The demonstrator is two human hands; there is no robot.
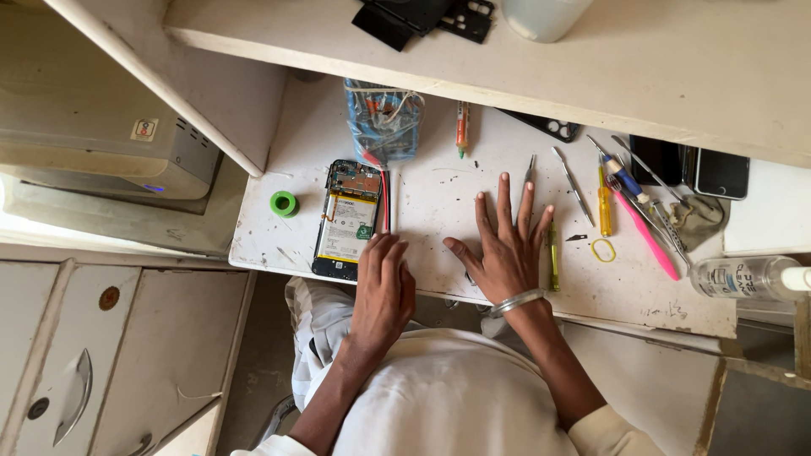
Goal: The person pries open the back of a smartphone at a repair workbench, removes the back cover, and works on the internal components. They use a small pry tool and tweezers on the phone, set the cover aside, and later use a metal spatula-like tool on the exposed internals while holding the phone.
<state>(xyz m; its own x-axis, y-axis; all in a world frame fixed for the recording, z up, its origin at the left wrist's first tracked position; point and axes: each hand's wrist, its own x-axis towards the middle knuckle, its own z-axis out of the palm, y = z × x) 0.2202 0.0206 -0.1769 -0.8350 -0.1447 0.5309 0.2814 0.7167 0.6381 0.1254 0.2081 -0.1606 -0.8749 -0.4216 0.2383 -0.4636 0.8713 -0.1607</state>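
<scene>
An opened phone (346,221) lies on the white worktable (439,181) with its back off, showing the battery and circuit board. My left hand (382,291) rests at the table's front edge just right of the phone's lower end, fingers curled down, holding nothing that I can see. My right hand (504,241) lies flat on the table with fingers spread, a metal bangle on the wrist. A thin yellow-green tool (553,257) lies just right of that hand, and tweezers (529,169) lie beyond its fingertips.
A green tape roll (284,203) sits left of the phone. A plastic bag of parts (384,122) is behind it. Screwdrivers, a pink tool (649,236), more phones (721,174) and a clear bottle (748,278) crowd the right. A shelf overhangs the back.
</scene>
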